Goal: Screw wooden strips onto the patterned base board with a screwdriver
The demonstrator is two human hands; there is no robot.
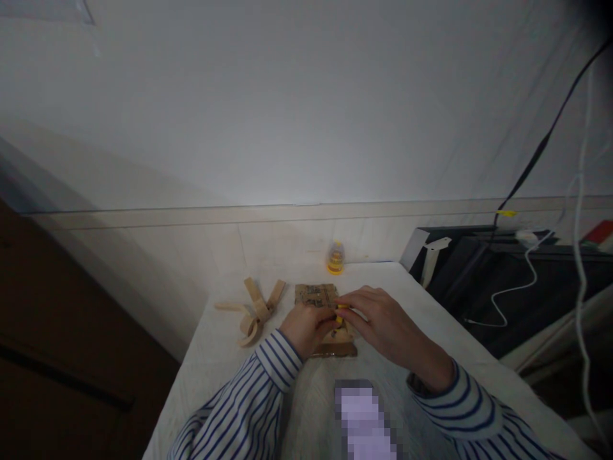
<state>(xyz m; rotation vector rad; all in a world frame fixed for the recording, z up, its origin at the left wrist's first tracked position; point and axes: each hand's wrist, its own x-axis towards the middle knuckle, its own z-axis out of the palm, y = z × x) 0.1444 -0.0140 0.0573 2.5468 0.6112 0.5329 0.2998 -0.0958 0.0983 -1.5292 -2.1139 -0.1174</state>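
Note:
Both hands meet over a brown printed packet (316, 292) lying on the white-covered table. My right hand (383, 319) pinches a small yellow piece (340, 313) between thumb and fingertips; its exact kind is too small to make out. My left hand (309, 326) is closed, with its fingertips against the same yellow piece from the left. Fingers hide most of the piece. Left of the packet lie several pale wooden strips (261, 310) joined together, some curved. Behind the packet stands a small yellow container with a clear domed top (336, 259).
A pixelated phone-like object (366, 418) lies at the table's near edge. Dark panels (464, 268) and a white cable (531, 268) are to the right of the table (201, 390). A wall rises behind it, and brown furniture (71, 332) stands at left.

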